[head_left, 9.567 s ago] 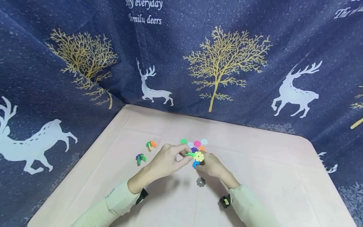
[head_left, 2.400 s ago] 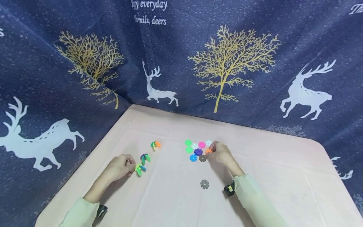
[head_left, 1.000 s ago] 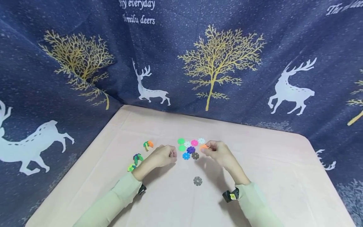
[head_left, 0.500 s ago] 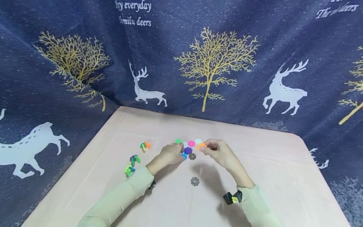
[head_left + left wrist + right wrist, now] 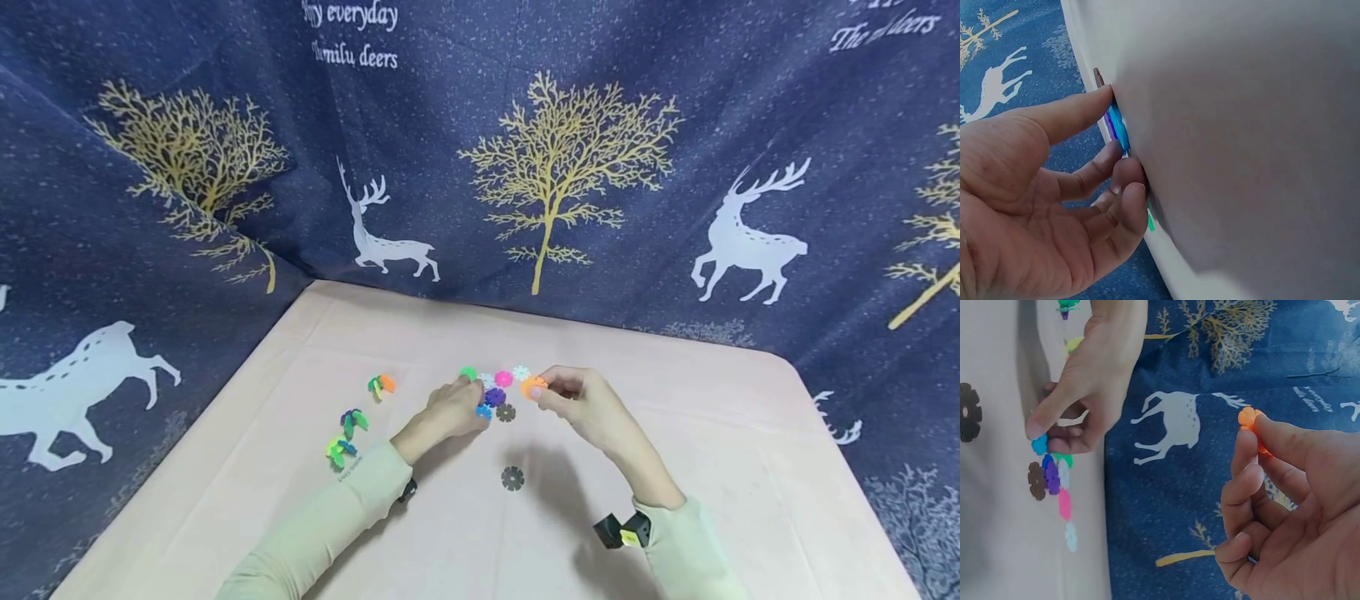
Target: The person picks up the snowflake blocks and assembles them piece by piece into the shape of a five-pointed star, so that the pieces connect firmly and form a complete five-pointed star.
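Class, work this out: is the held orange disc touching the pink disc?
Apart: the right wrist view shows a wide strip of blue cloth between the orange disc and the pink disc.

Dark blue backdrop [image 5: 435, 125] across upper frame, white-speckled. Gold tree [image 5: 197, 162] upper left; second gold tree [image 5: 551, 179] upper centre; third gold tree [image 5: 926, 297] cut by right edge. Small deer [image 5: 393, 250] left of centre; second deer [image 5: 753, 250] right; third deer [image 5: 75, 383] cut by left edge. White lettering [image 5: 348, 15] along top. Pale table [image 5: 712, 467] below.
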`<state>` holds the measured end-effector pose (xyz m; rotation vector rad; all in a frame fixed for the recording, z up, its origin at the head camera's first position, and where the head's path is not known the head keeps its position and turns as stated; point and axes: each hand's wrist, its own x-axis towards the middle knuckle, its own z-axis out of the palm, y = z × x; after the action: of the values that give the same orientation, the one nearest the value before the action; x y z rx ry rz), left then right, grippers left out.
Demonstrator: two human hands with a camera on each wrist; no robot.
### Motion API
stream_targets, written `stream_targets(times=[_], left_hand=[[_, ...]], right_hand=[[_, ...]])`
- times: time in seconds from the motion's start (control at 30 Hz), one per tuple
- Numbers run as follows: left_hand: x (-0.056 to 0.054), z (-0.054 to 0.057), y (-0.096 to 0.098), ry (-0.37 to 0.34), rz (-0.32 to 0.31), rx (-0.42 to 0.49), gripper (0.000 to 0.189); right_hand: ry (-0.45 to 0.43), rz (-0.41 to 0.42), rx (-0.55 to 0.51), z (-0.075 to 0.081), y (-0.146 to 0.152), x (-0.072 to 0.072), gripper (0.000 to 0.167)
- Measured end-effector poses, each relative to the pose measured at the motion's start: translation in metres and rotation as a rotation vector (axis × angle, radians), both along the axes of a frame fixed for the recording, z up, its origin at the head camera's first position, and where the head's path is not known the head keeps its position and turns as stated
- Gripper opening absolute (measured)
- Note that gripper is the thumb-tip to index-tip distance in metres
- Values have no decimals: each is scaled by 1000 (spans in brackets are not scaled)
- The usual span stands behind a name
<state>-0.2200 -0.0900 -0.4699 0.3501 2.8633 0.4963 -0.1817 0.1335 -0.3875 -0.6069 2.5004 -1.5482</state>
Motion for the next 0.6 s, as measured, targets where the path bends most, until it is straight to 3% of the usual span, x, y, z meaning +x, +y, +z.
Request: stream_targets(times=[0.2, 0.37, 0.47, 0.6], left_hand=[[2, 1, -1, -14, -5, 82, 28], [9, 12, -2, -13, 9, 285, 24], [12, 22, -2, 36, 13, 346, 22], [17, 33, 0, 153, -7, 301, 23]], right_hand=[[18, 15, 2, 6, 1, 5, 10], [34, 28, 0, 11, 1, 9, 12], [34, 27, 2, 11, 2, 9, 13], [30, 32, 1, 10, 2, 8, 12]])
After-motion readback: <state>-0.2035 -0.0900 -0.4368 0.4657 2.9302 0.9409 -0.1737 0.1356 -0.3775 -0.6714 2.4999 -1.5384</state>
